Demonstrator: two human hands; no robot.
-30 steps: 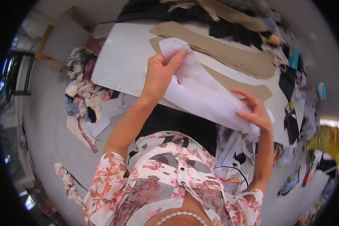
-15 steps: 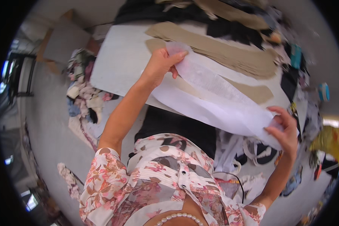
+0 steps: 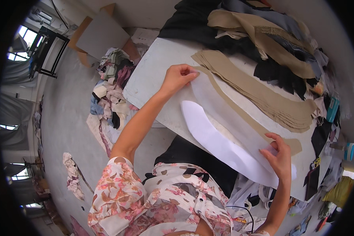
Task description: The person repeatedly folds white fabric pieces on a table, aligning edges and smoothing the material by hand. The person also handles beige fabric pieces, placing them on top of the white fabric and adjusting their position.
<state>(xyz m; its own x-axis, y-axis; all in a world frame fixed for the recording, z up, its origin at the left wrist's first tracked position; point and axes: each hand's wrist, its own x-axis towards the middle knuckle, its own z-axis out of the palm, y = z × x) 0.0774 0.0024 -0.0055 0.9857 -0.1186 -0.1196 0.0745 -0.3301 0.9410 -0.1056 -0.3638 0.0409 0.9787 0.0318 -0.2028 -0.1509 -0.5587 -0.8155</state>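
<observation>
A thin, see-through white interfacing strip (image 3: 228,104) stretches between my hands over a tan curved fabric piece (image 3: 293,145), whose far edge and right end show. My left hand (image 3: 179,80) pinches the strip's left end between thumb and fingers. At its right end, my right hand (image 3: 278,156) has the strip at its bent thumb and fingers, which partly hide that end. Nearer to me, denser white curved strips (image 3: 212,135) lie along the table's front edge. Farther back is a fanned stack of tan curved fabric pieces (image 3: 259,92).
The white table (image 3: 145,78) carries black cloth (image 3: 188,23) and tan and grey fabric (image 3: 259,33) at its far side. Scrap fabric heaps (image 3: 114,90) lie on the floor to the left. A dark phone-like object (image 3: 312,183) is at the right edge.
The interfacing strip has come down from above the table onto the tan piece. Both hands have lowered it, and the view has turned, shifting the table to the right.
</observation>
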